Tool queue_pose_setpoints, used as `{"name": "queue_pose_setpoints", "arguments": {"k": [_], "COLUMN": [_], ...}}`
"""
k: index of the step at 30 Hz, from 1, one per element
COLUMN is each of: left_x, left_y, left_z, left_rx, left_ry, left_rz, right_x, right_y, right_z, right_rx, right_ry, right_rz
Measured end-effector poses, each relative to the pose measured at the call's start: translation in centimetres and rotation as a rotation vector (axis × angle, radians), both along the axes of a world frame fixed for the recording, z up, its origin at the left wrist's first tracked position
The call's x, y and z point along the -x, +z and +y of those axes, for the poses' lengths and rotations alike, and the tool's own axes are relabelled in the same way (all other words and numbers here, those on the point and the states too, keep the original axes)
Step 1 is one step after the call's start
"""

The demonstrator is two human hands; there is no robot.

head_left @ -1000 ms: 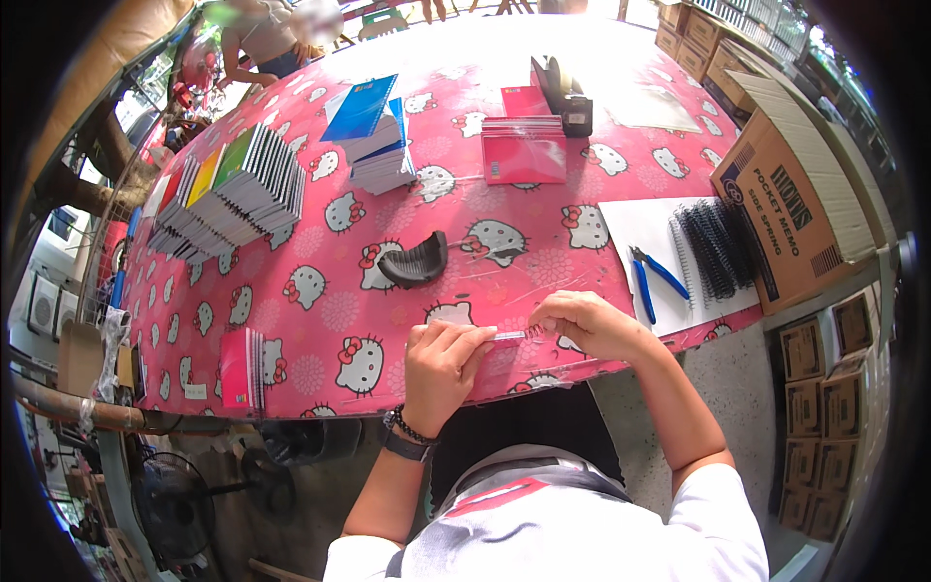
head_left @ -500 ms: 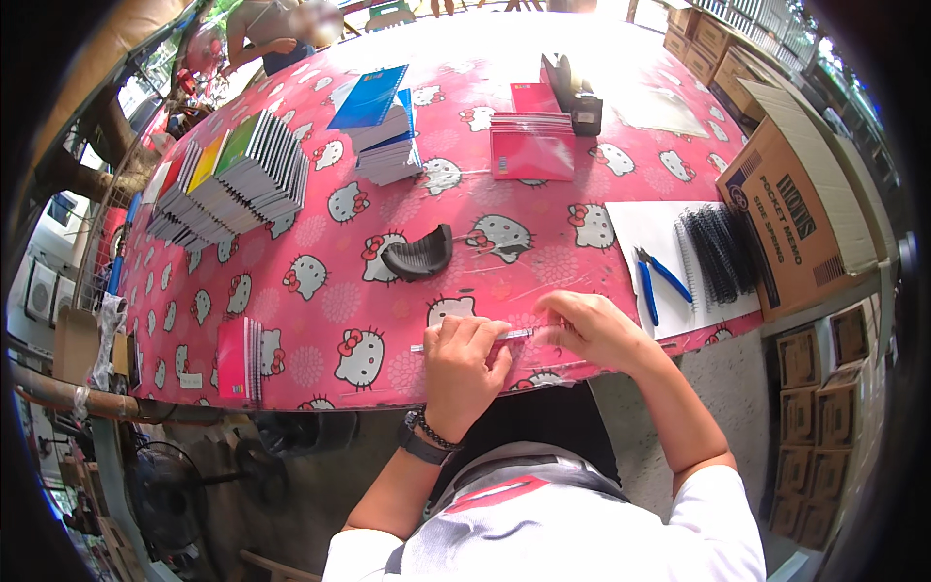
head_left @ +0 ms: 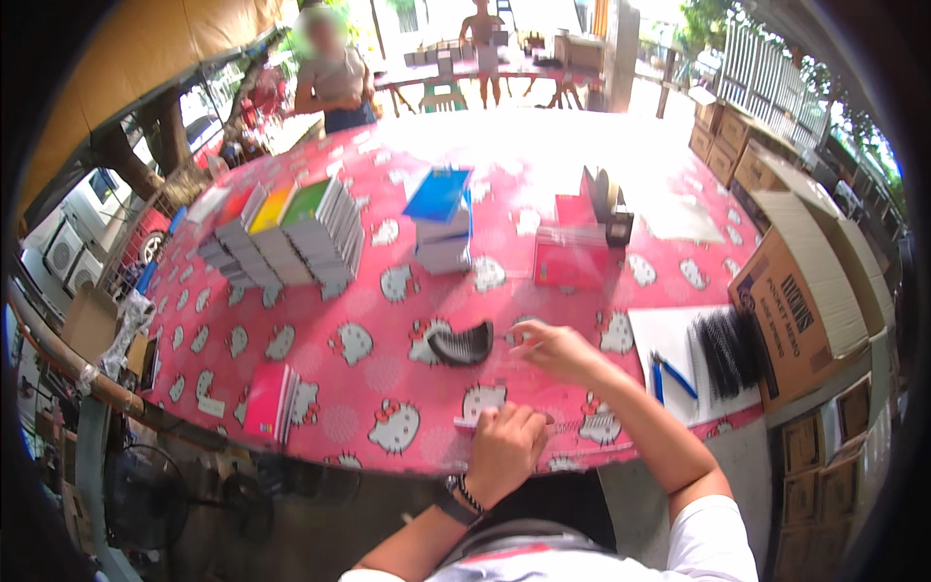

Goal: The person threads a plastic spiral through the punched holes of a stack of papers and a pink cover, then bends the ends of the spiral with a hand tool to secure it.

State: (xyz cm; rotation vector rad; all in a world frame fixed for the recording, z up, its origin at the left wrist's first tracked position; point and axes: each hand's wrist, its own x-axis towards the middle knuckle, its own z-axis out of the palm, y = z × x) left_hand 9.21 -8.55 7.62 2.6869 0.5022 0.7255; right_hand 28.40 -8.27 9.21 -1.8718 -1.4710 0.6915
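Head view: I see my left hand [head_left: 504, 448] pinching a small pink booklet [head_left: 465, 423] at the table's [head_left: 369, 388] six o'clock edge, while my right hand [head_left: 553, 351] reaches loosely open toward the black comb binding [head_left: 462, 345] (still unattached, I judge).

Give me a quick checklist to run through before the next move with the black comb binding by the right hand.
1. Right hand at the black comb binding: ok, fingertips beside its right end.
2. Binding gripped: cannot tell.
3. Left hand on the small pink booklet at the table's near edge: ok.
4. Spare black bindings on the white sheet: ok.
5. Blue pens apart from both hands: ok.
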Motion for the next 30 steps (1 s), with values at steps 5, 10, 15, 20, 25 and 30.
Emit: {"name": "queue_pose_setpoints", "arguments": {"k": [5, 10, 15, 20, 25, 30], "left_x": [-0.3, -0.1, 0.5, -0.7, 0.1, -0.2], "left_y": [0.3, -0.2, -0.1, -0.4, -1.0, -0.3], "left_z": [0.5, 0.7, 1.2, 1.0, 1.7, 1.4], "left_rx": [-0.003, -0.052, -0.014, 0.052, 0.014, 0.046], "left_ry": [-0.100, -0.072, -0.116, -0.147, -0.163, -0.161], "left_rz": [-0.131, -0.067, -0.086, -0.190, -0.072, -0.194], "right_x": [0.6, -0.6, -5.2, -5.1, -2.2, -1.3], "right_y": [-3.7, -2.3, -0.9, -3.9, -3.9, -3.9], "right_z": [7.9, 6.9, 1.5, -2.2, -2.5, -2.3], "right_rx": [-0.069, -0.281, 0.029, -0.100, 0.058, 0.049], "right_ry": [-0.050, 0.004, 0.039, 0.060, 0.057, 0.002], "right_rz": [-0.312, -0.306, -0.357, -0.384, -0.540, -0.574]}}
